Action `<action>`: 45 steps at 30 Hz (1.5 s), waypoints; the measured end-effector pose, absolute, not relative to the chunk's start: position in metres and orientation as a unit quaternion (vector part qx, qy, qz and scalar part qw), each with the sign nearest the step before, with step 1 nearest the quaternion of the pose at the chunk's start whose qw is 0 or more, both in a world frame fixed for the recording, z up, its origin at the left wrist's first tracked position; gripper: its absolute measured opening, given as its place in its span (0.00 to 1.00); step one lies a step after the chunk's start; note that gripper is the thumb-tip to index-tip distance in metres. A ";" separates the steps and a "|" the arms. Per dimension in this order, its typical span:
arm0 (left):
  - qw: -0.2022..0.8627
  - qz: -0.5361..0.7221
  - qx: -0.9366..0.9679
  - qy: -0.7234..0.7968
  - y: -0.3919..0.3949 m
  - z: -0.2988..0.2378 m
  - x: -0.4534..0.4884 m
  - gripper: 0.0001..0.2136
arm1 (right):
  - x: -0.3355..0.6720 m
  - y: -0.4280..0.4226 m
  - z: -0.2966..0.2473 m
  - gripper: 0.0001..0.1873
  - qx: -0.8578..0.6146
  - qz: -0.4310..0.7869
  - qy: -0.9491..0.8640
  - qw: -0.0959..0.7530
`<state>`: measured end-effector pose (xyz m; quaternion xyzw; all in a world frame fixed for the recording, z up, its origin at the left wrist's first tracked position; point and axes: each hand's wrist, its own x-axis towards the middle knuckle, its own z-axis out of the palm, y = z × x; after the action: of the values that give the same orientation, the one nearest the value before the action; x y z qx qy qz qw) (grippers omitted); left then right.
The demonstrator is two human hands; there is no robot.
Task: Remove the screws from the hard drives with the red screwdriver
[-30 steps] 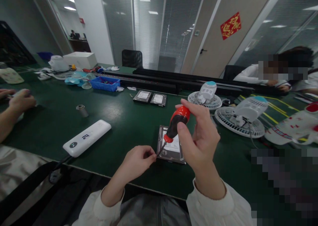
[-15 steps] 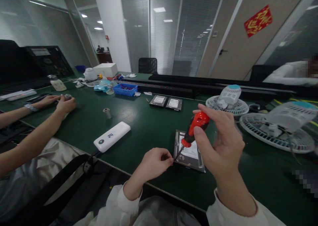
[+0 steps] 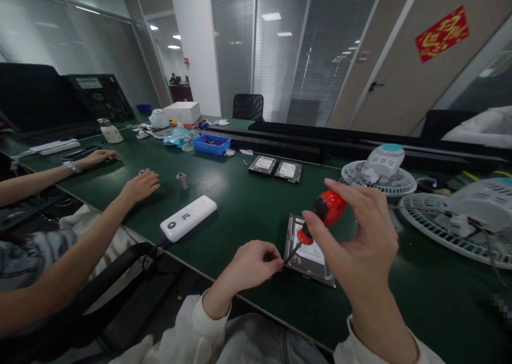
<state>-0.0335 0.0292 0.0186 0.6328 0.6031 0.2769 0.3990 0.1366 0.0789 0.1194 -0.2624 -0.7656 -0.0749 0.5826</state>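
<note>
A red and black screwdriver (image 3: 328, 208) is held by its handle between the thumb and fingers of my right hand (image 3: 362, 241). Its shaft slants down to the left, and the tip ends at the near left corner of a hard drive (image 3: 314, 270) lying label up on the green table. At that same corner is my left hand (image 3: 258, 262), with thumb and fingertips pinched together beside the screwdriver tip. Whatever sits between those fingertips is too small to make out.
Two more hard drives (image 3: 276, 167) lie further back, near a blue bin (image 3: 212, 145) of small parts. A white power bank (image 3: 189, 218) and a small metal cylinder (image 3: 182, 181) are on the left, beside a co-worker's hands (image 3: 140, 187). Fan parts (image 3: 384, 166) lie to the right.
The view has shifted slightly left. My right hand has tilted the screwdriver handle further over to the right. The co-worker's hands have moved apart, one now nearer the metal cylinder.
</note>
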 end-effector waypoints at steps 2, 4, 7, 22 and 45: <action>0.402 0.277 0.632 0.602 0.029 0.018 -0.034 0.12 | 0.136 0.078 0.120 0.23 -0.262 -0.076 -0.763 0.586; 0.404 0.276 0.631 0.602 0.029 0.017 -0.034 0.12 | 0.137 0.077 0.120 0.24 -0.256 -0.058 -0.767 0.585; 0.406 0.277 0.630 0.601 0.029 0.014 -0.035 0.12 | 0.139 0.075 0.120 0.27 -0.246 -0.027 -0.778 0.577; 0.413 0.277 0.624 0.603 0.027 0.014 -0.034 0.12 | 0.139 0.069 0.123 0.26 -0.245 -0.044 -0.786 0.566; 0.418 0.280 0.624 0.599 0.025 0.011 -0.035 0.12 | 0.140 0.066 0.121 0.27 -0.245 0.010 -0.776 0.581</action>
<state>-0.0348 0.0249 0.0110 0.6235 0.5985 0.2804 0.4176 0.1402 0.0660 0.1207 -0.2455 -0.7760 0.0095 0.5809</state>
